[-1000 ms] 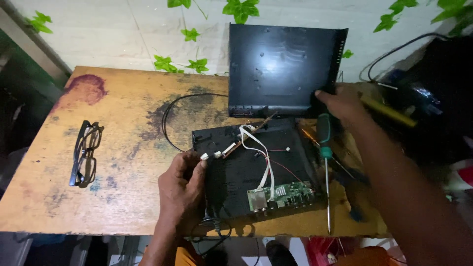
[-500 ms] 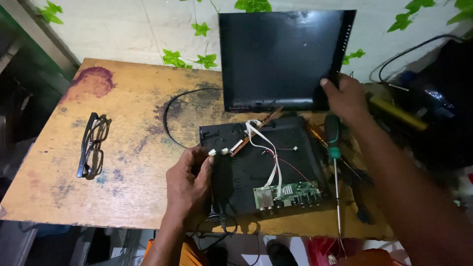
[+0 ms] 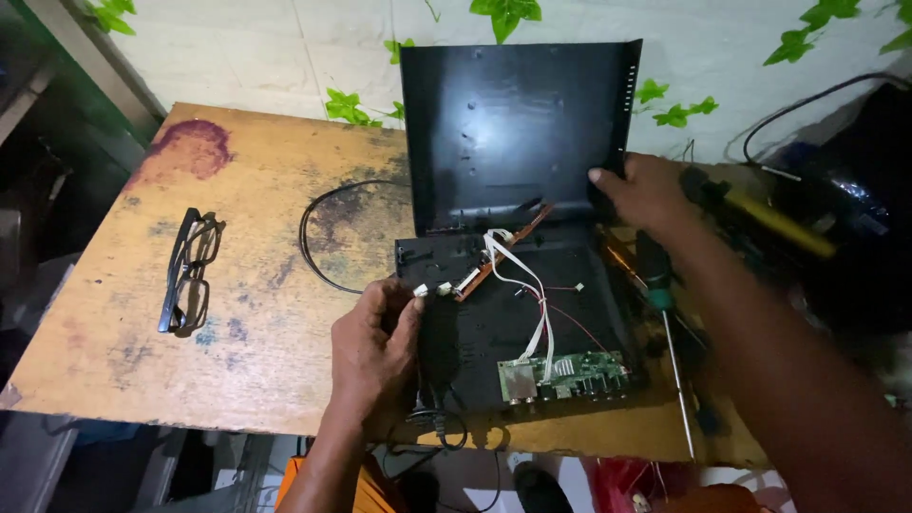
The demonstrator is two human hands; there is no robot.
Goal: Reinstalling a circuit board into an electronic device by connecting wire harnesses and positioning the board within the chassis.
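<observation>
Worn and stained, the wooden surface stood against a pale wall with green leaves, and an opened black device case lay on it between the two hands.

The black lid was held upright by the right hand, whose fingers were closed around its lower right edge. The left hand was curled at the left side of the case, and small white connectors were pinched at its fingertips; how firmly they were gripped cannot be told.

A risk was judged here. White wires ran from the area under the lid down to the green circuit board. If the lid were tilted further back or allowed to slip, these wires and the thin red wire could be pulled tight, and a connector could be torn from the board. A hard pull by the left hand could do the same damage. The case also lay close to the near edge of the surface, so it could be pushed off.

Just right of the case, below the right hand, a screwdriver with green handle was lying. Well apart from the left hand, further left, a pair of black glasses rested, and a black cable loop lay between them and the case.
</observation>
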